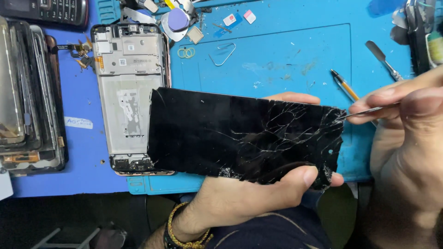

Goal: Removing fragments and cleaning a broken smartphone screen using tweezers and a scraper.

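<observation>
Left hand [240, 196] cradles a cracked black phone screen [244, 136] from below, thumb clamped over its near edge and fingertips curling past the far edge, so the panel's long axis runs left to right above the blue mat [286, 60]. Right hand [406, 133], just beside the panel's shattered right end, pinches a thin metal pry tool [364, 111] whose tip touches that upper right corner. Farther left lies an opened phone frame [131, 92].

The left hand [249, 193] is reaching up from below, palm turned up, thumb pressing across the near edge while the fingertips are curling over the far edge; a braided band is circling its wrist. The right hand [406, 138] is coming in from the right, thumb and forefinger pinching together.
</observation>
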